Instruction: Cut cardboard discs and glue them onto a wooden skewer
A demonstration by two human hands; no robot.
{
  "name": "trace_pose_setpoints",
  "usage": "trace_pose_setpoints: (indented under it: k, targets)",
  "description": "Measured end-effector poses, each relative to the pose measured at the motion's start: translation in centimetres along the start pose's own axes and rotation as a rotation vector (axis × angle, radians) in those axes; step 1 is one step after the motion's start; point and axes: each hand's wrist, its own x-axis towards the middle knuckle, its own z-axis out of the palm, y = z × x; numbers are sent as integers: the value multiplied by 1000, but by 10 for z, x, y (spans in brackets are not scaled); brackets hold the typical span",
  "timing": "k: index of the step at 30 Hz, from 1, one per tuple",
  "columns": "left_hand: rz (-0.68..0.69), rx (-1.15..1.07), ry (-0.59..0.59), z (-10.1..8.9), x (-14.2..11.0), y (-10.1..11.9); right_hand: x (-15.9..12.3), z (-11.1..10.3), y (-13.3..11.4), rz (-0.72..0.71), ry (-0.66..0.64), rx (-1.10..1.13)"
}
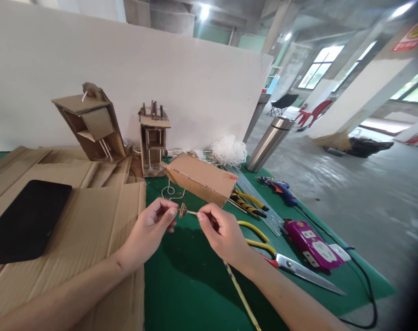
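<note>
A small brown cardboard disc [183, 210] sits on a thin wooden stick [192, 213], held up between my hands above the green tabletop. My left hand [157, 219] pinches the stick's short end close to the disc, its fingertips nearly against it. On the other side my right hand [223, 234] grips the longer end between thumb and forefinger. Just behind them lies a closed cardboard block [202, 177], tilted, with a loop of white string [171, 189] beside it.
Yellow-handled scissors [295, 266], pliers [250, 202], a purple power strip [314, 243] and a glue gun [279, 188] lie right. A steel flask [271, 143] stands behind. Cardboard sheets [102, 230] bear a black tablet [30, 220]; cardboard models [117, 124] stand at the back.
</note>
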Motion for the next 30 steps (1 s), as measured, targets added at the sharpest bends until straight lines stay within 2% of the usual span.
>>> trace_pose_setpoints:
  k: [30]
  targets:
    - [12,29,-22,0,0,0,-1,0,-1,20,23,14]
